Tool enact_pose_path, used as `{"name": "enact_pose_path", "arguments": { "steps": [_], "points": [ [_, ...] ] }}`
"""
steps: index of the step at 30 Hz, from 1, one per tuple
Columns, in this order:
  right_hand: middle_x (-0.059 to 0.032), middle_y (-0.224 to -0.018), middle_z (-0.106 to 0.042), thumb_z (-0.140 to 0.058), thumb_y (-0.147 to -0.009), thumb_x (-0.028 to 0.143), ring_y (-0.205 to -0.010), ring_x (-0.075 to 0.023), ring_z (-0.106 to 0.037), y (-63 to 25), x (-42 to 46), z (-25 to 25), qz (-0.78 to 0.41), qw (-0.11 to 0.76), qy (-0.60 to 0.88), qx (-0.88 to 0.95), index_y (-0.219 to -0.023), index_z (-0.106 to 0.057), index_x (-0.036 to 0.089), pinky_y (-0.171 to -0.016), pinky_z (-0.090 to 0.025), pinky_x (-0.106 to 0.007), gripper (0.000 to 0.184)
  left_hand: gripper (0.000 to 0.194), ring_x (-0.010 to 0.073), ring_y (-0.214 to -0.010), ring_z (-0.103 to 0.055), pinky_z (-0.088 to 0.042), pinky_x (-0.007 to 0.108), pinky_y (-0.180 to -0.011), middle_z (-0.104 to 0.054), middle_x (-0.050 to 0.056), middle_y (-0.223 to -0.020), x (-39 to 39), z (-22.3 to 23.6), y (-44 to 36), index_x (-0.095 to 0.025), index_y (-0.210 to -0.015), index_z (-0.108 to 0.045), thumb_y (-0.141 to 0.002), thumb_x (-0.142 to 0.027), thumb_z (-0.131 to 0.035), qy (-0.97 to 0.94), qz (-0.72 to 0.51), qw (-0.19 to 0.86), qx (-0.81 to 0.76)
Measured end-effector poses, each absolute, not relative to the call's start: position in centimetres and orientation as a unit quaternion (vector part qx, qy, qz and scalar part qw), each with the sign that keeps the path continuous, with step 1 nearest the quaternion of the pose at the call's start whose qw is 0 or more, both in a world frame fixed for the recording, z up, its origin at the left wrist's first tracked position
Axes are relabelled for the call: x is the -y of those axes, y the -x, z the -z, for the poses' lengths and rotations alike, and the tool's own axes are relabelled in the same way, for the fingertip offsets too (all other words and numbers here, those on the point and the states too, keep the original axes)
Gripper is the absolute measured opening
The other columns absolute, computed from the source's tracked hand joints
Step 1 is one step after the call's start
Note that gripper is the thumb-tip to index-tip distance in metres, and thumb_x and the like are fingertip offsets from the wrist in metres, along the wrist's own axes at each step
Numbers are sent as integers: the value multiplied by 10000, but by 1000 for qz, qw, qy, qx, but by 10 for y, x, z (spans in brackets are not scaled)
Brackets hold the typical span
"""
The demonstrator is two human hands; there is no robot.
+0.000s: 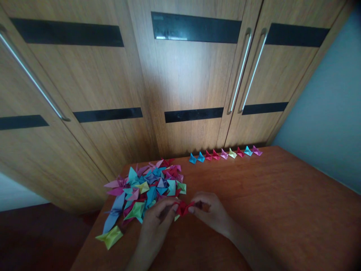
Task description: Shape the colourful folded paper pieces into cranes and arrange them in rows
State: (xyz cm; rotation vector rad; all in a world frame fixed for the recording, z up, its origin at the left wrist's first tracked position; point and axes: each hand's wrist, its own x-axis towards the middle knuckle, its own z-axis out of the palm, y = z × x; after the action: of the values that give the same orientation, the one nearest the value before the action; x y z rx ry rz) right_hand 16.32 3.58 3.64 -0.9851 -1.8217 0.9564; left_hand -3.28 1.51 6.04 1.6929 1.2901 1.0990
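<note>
Head view: both hands (184, 212) are pinching opposite ends of a red folded-paper piece (183, 208) above the brown wooden desk (254, 195); uneven pulling would risk tearing its thin folds.

Red paper pinched in both hands

You pinch one side of the red folded paper (184, 208) with your left hand (158, 218) and the other with your right hand (213, 212). From it, the mixed-colour paper pile (150, 192) lies at 10 o'clock, a yellow-green piece (110, 237) at 8, and a row of nine small folded pieces (224, 153) at 1, before the wooden cabinet (186, 79) at 12.
</note>
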Motion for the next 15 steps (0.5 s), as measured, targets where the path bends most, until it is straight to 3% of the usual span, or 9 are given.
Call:
{"name": "enact_pose_path", "arguments": {
  "steps": [6,11,13,15],
  "points": [
    [-1,-691,-651,-611,-797,385,-652,-119,-578,-199,-45,-45,-330,418,436,726,-719,-658,191,-606,-445,-212,214,251,194,-880,-659,-520,273,-760,-702,31,-991,-11,-54,32,-248,-1044,-649,-853,-372,-546,-629,-409,404,-523],
    [-63,-892,-706,-564,-788,466,-827,-201,-642,-311,-81,-26,-202,478,600,609,-856,-680,188,-740,-484,-287,308,225,177,-871,-651,-513,265,-786,-694,23,-969,-5,-50,27,-257,-1027,-648,-861,-367,-544,-661,-387,365,-529],
    [-90,-874,-713,-556,-766,500,-800,-231,-654,-366,-96,-14,-113,439,712,535,-891,-686,173,-717,-487,-309,373,203,171,-886,-644,-509,258,-800,-686,22,-981,-3,-50,24,-260,-1007,-653,-865,-355,-542,-682,-376,346,-523],
    [-109,-885,-714,-522,-779,517,-834,-263,-654,-412,-109,-3,-32,336,808,482,-923,-697,176,-692,-478,-320,409,194,171,-914,-638,-504,260,-822,-682,24,-998,-1,-52,21,-264,-997,-658,-870,-346,-536,-702,-362,332,-515]
  ]
}}
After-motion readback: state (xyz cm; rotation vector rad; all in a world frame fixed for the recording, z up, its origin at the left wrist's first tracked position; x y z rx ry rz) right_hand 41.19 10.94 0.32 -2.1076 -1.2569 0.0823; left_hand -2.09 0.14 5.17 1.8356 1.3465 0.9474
